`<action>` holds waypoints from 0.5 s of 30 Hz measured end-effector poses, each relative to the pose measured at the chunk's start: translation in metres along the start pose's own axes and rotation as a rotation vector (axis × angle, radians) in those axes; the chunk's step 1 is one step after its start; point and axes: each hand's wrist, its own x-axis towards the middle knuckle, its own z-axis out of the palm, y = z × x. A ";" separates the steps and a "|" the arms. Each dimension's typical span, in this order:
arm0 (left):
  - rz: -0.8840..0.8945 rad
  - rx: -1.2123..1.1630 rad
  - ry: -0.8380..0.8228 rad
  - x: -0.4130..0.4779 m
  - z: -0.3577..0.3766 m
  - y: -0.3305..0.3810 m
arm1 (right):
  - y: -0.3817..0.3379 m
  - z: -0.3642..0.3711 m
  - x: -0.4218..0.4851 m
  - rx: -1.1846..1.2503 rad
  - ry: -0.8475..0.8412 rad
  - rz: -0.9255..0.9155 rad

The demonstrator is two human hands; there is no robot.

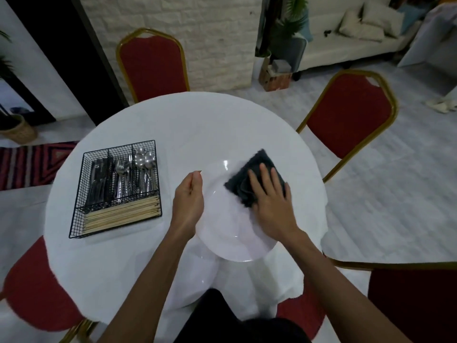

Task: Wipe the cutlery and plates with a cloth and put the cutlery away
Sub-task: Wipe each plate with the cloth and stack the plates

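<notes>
Plate wiped at the near edge of the surface, cutlery basket off to the left.

The right hand [269, 194] presses the dark cloth [249, 179] flat on the white plate [230, 233]; the left hand [189, 196] pinches the plate's left rim, nearer the wire cutlery basket [79, 219].

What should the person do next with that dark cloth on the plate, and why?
Probably sweep the dark cloth toward the near rim of the white plate: the right hand presses it flat on the far side, while the left hand steadies the left edge.
</notes>
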 end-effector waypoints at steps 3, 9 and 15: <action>-0.041 -0.044 0.001 0.003 -0.010 -0.001 | 0.004 -0.004 0.001 0.119 0.061 0.038; -0.076 0.122 -0.483 0.010 -0.009 0.014 | -0.021 -0.058 0.042 0.321 -0.225 -0.153; 0.006 0.062 -0.395 0.025 -0.024 0.026 | 0.016 -0.052 0.023 0.600 -0.266 0.115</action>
